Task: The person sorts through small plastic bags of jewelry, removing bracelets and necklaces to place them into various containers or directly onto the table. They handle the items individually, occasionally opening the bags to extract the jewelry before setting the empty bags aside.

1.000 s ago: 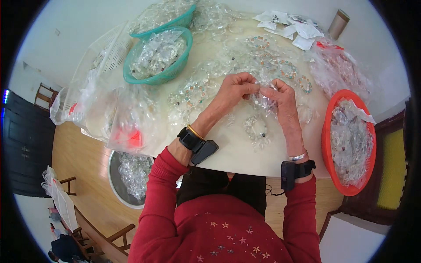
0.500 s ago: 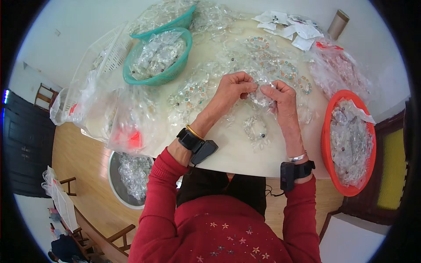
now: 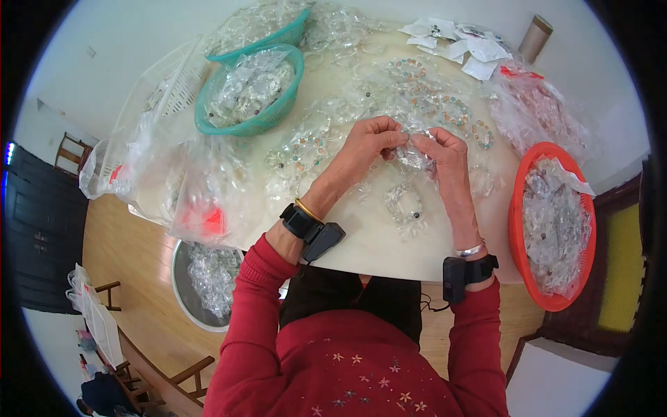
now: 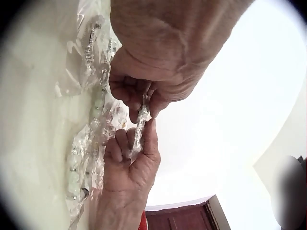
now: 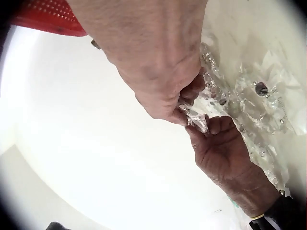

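Both hands meet over the table, holding a small clear plastic packet (image 3: 415, 158) between them. My left hand (image 3: 369, 144) pinches its one end between thumb and fingers. At the other end my right hand (image 3: 451, 158) pinches it too, thumb toward the left hand. Seen edge-on in the left wrist view, the packet (image 4: 140, 125) looks thin and crinkled; its contents are mostly hidden by film glare and fingers. Just below the hands a bagged bracelet (image 3: 403, 203) of pale beads with one dark bead lies on the table. Bagged bracelets with orange and turquoise beads (image 3: 455, 111) lie beyond.
Green baskets (image 3: 297, 90) of bagged pieces stand at the back left, beside plastic bags (image 3: 208, 187). An orange-red basket (image 3: 515, 229) is at the right edge. White packets (image 3: 479, 48) and a brown roll (image 3: 536, 39) lie behind. A metal basin (image 3: 182, 292) sits lower left.
The packet between the hands has turned and spread, showing more shiny film than a second ago. Both hands stay in almost the same place, their fingers shifting slightly.
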`<state>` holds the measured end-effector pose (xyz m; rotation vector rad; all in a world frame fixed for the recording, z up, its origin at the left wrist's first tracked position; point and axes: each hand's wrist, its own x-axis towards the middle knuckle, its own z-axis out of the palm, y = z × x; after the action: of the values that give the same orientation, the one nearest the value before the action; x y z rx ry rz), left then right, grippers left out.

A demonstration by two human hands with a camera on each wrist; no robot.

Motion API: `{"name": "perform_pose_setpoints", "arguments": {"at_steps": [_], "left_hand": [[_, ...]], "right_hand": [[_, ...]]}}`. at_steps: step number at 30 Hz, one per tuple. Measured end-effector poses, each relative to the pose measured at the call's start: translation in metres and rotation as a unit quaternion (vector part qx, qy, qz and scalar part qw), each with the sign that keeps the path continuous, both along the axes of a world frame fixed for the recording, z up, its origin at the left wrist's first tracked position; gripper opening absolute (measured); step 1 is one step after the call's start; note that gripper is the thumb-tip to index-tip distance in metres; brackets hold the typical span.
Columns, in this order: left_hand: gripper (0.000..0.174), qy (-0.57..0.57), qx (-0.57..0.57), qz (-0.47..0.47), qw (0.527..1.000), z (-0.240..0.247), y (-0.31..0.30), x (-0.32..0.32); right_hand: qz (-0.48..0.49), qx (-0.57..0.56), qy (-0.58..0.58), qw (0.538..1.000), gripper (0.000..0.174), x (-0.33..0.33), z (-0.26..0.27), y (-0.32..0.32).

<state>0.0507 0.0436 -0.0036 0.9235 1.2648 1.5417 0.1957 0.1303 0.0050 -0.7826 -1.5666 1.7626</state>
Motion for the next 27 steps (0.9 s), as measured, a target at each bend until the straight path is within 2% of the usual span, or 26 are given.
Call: {"name": "perform_pose_setpoints", "arguments": {"at_steps": [8, 11, 27], "left_hand": [[0.01, 0.02, 0.009, 0.013, 1.0, 0.004, -0.001, 0.001], [0.01, 0.03, 0.006, 0.013, 0.999, 0.005, -0.001, 0.0], [0.009, 0.036, -0.001, 0.012, 0.999, 0.005, -0.001, 0.001]], "right_hand": [[0.041, 0.014, -0.004, 0.999, 0.014, 0.0, -0.003, 0.003], [0.068, -0.085, 0.084, 0.991, 0.01, 0.0, -0.005, 0.006], [0.069, -0.085, 0.058, 0.992, 0.009, 0.0, -0.019, 0.017]]}}
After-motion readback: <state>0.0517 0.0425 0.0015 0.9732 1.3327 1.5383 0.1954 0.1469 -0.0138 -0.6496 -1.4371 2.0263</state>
